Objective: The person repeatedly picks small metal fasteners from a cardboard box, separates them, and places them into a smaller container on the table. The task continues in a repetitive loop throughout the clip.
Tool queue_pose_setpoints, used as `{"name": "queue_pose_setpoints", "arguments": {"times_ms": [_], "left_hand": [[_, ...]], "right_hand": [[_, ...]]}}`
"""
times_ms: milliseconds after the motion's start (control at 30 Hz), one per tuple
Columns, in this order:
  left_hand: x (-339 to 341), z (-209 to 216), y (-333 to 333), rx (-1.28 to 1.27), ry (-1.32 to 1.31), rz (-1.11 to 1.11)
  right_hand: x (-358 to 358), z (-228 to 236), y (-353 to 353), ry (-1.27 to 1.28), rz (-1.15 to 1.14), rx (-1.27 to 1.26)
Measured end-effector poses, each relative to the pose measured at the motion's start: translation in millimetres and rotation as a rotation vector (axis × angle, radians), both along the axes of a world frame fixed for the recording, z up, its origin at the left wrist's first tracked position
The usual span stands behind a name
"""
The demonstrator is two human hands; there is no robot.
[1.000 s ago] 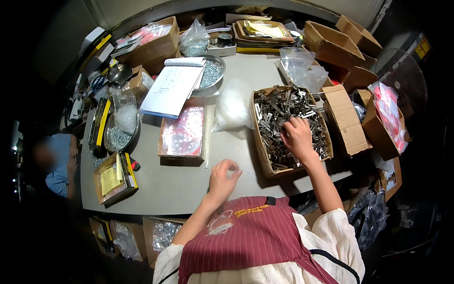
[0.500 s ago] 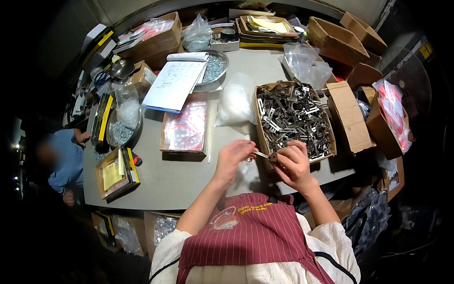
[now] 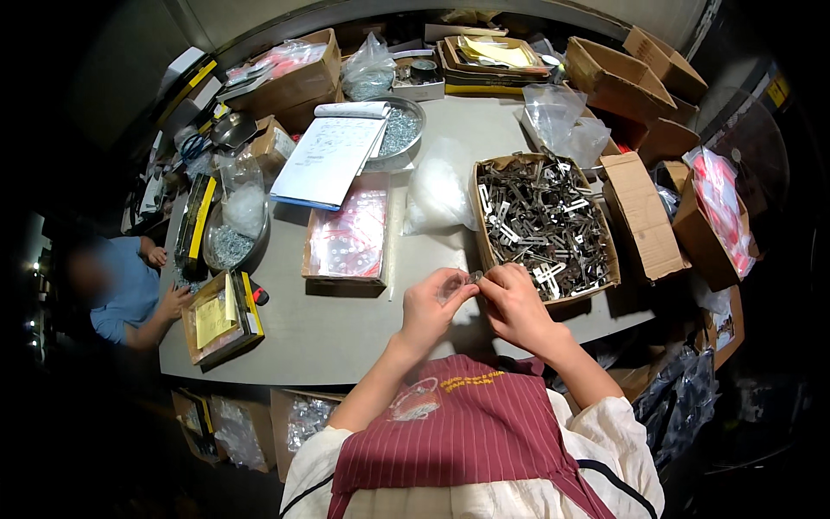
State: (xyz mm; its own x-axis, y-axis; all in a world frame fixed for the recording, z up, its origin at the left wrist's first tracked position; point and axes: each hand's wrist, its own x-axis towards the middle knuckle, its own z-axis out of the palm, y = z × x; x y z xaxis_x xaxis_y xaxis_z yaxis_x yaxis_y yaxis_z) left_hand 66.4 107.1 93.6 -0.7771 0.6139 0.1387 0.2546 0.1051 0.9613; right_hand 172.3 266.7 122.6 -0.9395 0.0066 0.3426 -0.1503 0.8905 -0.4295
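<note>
Both of my hands meet in front of a cardboard box [image 3: 481, 233] heaped with slotted metal brackets [image 3: 545, 212]. My left hand [image 3: 425, 313] is closed around a small clear plastic bag [image 3: 450, 285], which bulges out between thumb and fingers. My right hand [image 3: 520, 304] presses its fingertips together at the bag's edge, against a small metal piece [image 3: 474, 277]. Most of that piece is hidden by the fingers and the bag. Just beyond my left hand lies a white heap of clear plastic bags [image 3: 437, 199].
A shallow box of filled clear packets [image 3: 350, 233] and a clipboard with papers [image 3: 328, 151] lie to the left. Bowls of small screws [image 3: 402, 130] stand behind and at far left. An upright cardboard box [image 3: 644, 216] flanks the right. Another person [image 3: 130, 285] works beyond the left edge.
My hands have drawn together, and the metal piece that showed between them is now mostly covered. The person at left has brought a hand to the table's edge. The view has shifted slightly.
</note>
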Motion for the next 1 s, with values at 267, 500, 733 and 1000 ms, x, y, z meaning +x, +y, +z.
{"name": "queue_pose_setpoints", "arguments": {"times_ms": [267, 500, 733, 1000], "left_hand": [[-12.0, -17.1, -8.1, 0.253, -0.495, -0.034], [-17.2, -3.5, -13.6, 0.372, -0.791, -0.029], [-14.0, -24.9, -16.9, -0.046, 0.027, -0.001], [-5.8, -12.7, -16.6, 0.009, 0.234, -0.080]], "right_hand": [[1.9, 18.1, -5.7, 0.047, -0.026, -0.038], [4.8, 16.8, 2.1, 0.248, -0.043, -0.060], [-1.0, 28.2, 0.5, 0.135, 0.009, -0.390], [-10.3, 32.2, -11.0, -0.011, 0.219, -0.210]]}}
